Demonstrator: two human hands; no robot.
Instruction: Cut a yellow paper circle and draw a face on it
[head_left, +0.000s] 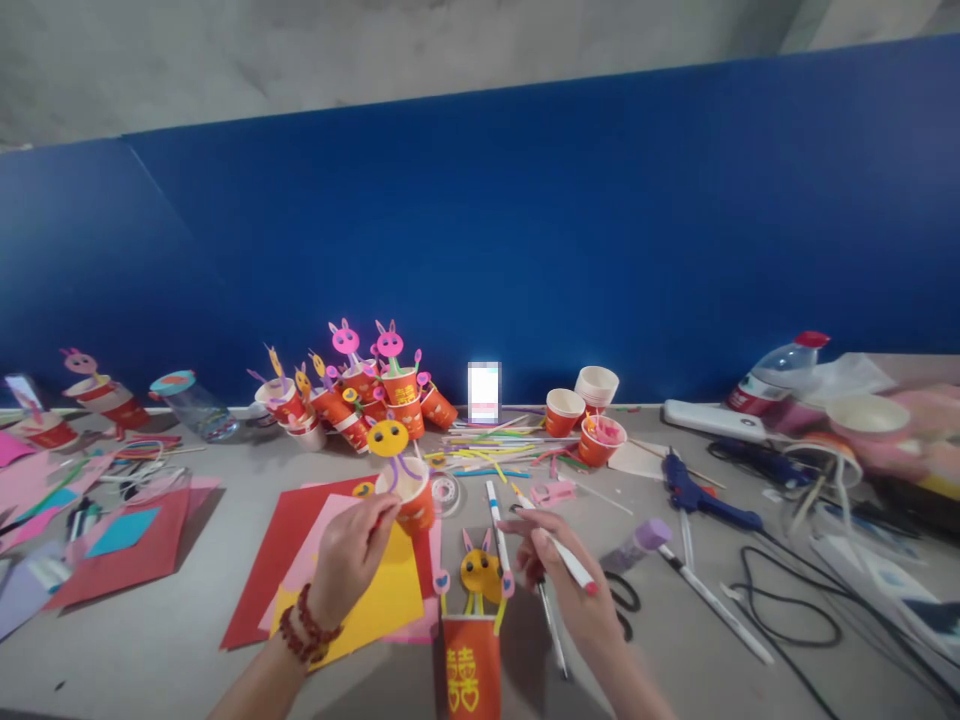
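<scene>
My left hand (351, 560), with a red bead bracelet on its wrist, pinches the side of a red paper cup (417, 500). A yellow face on purple stems (388, 438) rises from that cup. In my right hand (562, 570) is a white marker with a red end (574, 565), held between the fingers. A red cup with yellow characters (472, 668) stands nearest to me, between my wrists, with a yellow bunny face (480, 572) above its rim. Under my left hand lie yellow (397, 590), pink and red sheets.
Decorated cups (401, 395) cluster at the back left. Pipe cleaners (487, 450) and plain cups (564, 412) are at the back middle. A blue glue gun (701, 500), its black cable, scissors (624, 603), a purple-capped glue stick (641, 545) and a bottle (776, 375) are to the right.
</scene>
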